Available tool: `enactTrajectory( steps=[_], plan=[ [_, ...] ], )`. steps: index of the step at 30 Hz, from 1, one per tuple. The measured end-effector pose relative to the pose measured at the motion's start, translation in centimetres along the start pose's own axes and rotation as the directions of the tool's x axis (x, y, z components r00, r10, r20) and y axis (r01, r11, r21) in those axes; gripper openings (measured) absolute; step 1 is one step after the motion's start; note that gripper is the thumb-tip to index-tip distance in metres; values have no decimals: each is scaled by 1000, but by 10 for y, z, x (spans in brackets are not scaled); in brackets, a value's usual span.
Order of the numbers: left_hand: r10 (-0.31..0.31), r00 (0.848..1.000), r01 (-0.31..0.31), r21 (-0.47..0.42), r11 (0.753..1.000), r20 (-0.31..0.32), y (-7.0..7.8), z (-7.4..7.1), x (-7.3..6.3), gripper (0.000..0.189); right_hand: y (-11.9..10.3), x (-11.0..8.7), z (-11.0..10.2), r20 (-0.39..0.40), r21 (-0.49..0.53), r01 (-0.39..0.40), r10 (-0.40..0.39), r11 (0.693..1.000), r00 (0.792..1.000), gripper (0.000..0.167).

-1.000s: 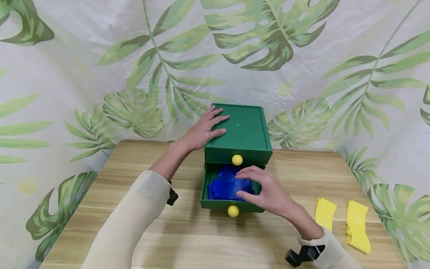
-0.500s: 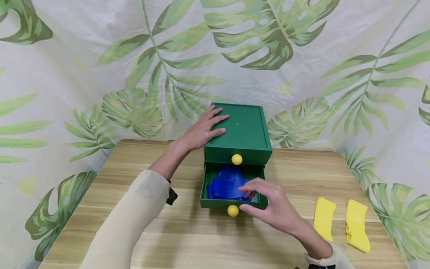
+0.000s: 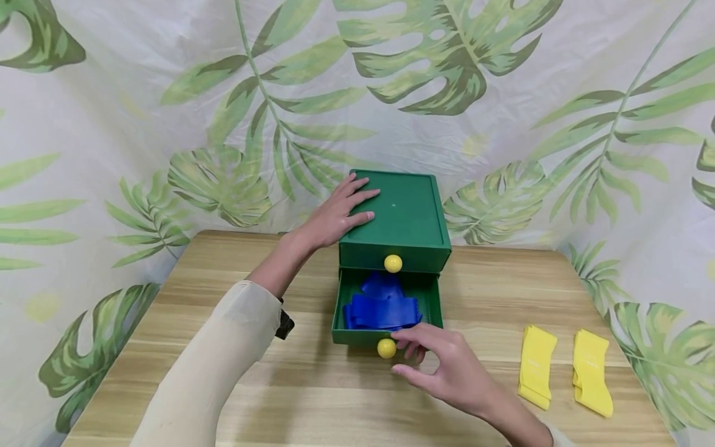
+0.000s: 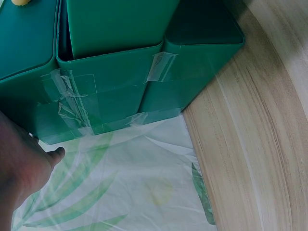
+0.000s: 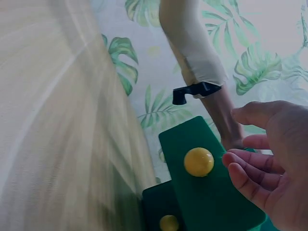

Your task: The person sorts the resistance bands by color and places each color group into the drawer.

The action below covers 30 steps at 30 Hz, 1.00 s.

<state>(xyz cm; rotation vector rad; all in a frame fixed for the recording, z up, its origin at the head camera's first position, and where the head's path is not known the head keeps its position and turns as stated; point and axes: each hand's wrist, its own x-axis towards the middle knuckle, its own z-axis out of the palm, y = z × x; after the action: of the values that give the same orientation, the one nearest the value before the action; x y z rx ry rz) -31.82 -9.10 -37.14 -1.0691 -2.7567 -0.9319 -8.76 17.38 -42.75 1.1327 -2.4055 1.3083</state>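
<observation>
A green two-drawer cabinet (image 3: pixel 404 214) stands on the wooden table. My left hand (image 3: pixel 334 218) rests on the left edge of its top, fingers spread. The lower drawer (image 3: pixel 357 338) is pulled out and holds glossy blue folded strips (image 3: pixel 385 311), apparently bands. On its front sits a round yellow knob (image 3: pixel 386 348). My right hand (image 3: pixel 449 369) hovers at that knob's right side, thumb and fingers loosely bent and apart. In the right wrist view the same knob (image 5: pixel 198 162) lies just beyond the fingertips (image 5: pixel 233 159), with a gap between.
Two yellow folded strips (image 3: pixel 537 366) lie on the table at the right. The closed upper drawer has its own yellow knob (image 3: pixel 393 264). Leaf-printed cloth (image 3: pixel 313 93) hangs behind the table. Clear tape (image 4: pixel 161 66) joins the cabinet's side in the left wrist view.
My right hand has come out of the lower drawer, moving toward me and down to the knob. The blue strips stay in the drawer. My left hand keeps its place.
</observation>
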Motion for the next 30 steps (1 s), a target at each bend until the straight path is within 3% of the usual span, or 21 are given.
enactTrajectory(
  steps=[3, 8, 18, 30],
  plan=[
    [-2, 1000, 2, 2, 1000, 5, 0, 0, 0, 61, 2, -4, 6, -6, -26, -8, 8, 1000, 1000, 42],
    [-1, 1000, 1, 2, 1000, 7, 0, -1, -1, 61, 3, -10, 13, -11, -37, -91, 90, 995, 996, 40],
    [-11, 1000, 11, 1, 1000, 10, 1, -1, -2, 61, 13, -15, 25, -9, -53, -142, 141, 989, 990, 36],
    [-10, 1000, 10, -1, 1000, 9, 1, -1, -1, 61, 27, -13, 41, -153, -124, -50, 31, 991, 988, 30]
  ],
)
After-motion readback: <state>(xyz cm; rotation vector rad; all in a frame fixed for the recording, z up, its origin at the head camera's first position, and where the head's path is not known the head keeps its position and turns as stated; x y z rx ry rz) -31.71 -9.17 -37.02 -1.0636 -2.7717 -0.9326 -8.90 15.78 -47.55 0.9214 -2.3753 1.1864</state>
